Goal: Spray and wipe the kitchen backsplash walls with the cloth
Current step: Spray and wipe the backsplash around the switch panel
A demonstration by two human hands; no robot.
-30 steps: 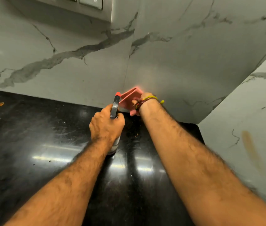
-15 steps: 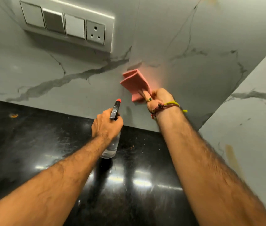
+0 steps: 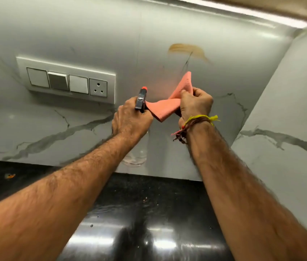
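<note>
Left hand (image 3: pixel 130 119) grips the bottle (image 3: pixel 139 140); right hand (image 3: pixel 195 104) pinches the cloth (image 3: pixel 164 108) below a brown smear (image 3: pixel 186 50), switches (image 3: pixel 68 81) left.

We reach both bare forearms up and forward, our hands close together just right of the switch panel (image 3: pixel 66 81). Our left hand (image 3: pixel 130 119) curls round the spray bottle (image 3: pixel 141 99), while our right hand (image 3: pixel 195 104), threads at its wrist, pinches the cloth (image 3: pixel 164 108).

A glossy black countertop (image 3: pixel 148 213) meets the wall; small crumbs (image 3: pixel 145 199) and an orange scrap (image 3: pixel 9 175) lie on it.
</note>
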